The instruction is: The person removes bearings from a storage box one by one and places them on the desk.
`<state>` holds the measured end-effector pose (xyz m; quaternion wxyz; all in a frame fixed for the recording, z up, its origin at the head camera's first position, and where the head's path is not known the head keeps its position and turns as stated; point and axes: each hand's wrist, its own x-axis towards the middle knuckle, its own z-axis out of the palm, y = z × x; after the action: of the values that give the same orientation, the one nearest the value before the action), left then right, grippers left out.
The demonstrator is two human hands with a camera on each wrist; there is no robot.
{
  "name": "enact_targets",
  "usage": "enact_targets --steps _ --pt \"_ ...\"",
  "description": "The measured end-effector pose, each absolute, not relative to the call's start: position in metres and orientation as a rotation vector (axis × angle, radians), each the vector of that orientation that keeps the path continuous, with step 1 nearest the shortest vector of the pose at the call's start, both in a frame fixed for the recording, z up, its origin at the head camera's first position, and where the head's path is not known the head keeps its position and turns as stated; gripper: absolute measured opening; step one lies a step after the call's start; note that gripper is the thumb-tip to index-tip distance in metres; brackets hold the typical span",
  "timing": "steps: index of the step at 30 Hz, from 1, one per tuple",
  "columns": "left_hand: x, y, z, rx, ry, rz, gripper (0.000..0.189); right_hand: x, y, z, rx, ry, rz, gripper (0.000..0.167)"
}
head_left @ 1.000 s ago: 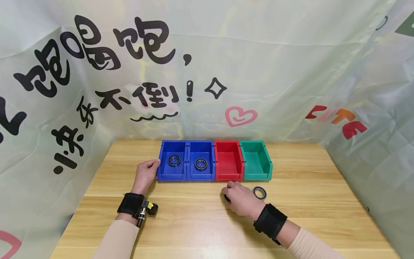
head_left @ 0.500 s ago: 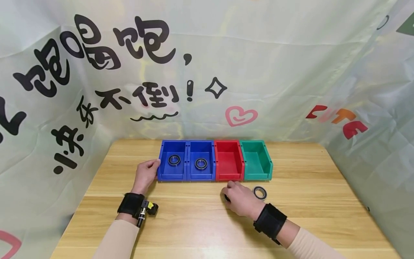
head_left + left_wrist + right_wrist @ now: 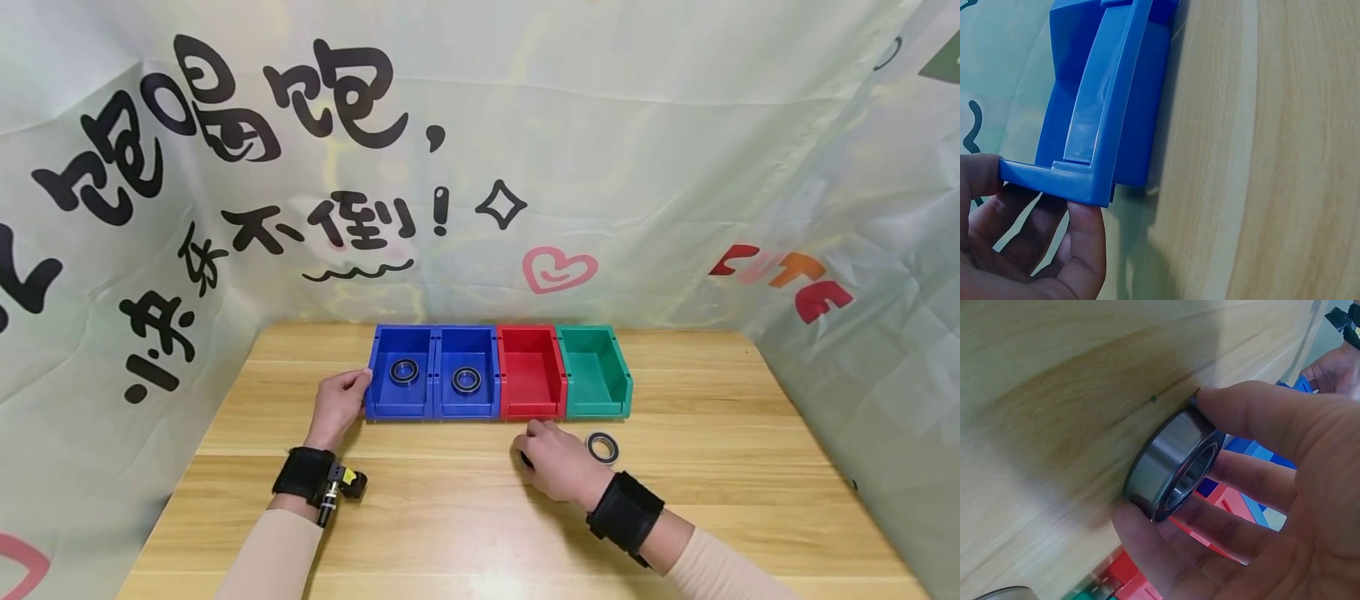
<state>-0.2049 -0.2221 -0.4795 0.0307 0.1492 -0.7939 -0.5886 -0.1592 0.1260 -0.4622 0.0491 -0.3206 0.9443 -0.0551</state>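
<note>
Thumb and fingertips of my left hand point(image 3: 337, 408) pinch the side rim of the left blue bin point(image 3: 1085, 181), seen close in the left wrist view. A bearing point(image 3: 1163, 459), steel with a dark edge, is held between the thumb and fingers of my right hand point(image 3: 564, 460), tilted at the tabletop in front of the red bin point(image 3: 532, 411). Most of it is hidden by the hand in the head view. Another bearing point(image 3: 614, 450) lies flat on the table, just right of that hand. One bearing point(image 3: 393, 372) lies in the left blue bin, and one bearing point(image 3: 455, 382) in the second blue bin point(image 3: 467, 411).
Joined in one row at the back of the wooden table point(image 3: 420, 517) stand the two blue bins, the red bin and a green bin point(image 3: 597, 409). Nothing shows inside the red and green ones. A printed cloth point(image 3: 645, 183) hangs behind and at both sides.
</note>
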Motion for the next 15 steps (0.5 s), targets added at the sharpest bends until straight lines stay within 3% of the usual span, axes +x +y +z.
enact_targets --steps 7,15 --pt "-0.2049 -0.2220 -0.4801 0.453 -2.446 -1.810 0.041 -0.1588 0.1253 -0.4626 -0.959 2.896 -0.173 0.013" --pt "-0.2053 -0.2223 -0.4803 0.457 -2.450 -1.805 0.041 -0.1622 0.1245 -0.4595 -0.983 2.977 -0.206 0.028"
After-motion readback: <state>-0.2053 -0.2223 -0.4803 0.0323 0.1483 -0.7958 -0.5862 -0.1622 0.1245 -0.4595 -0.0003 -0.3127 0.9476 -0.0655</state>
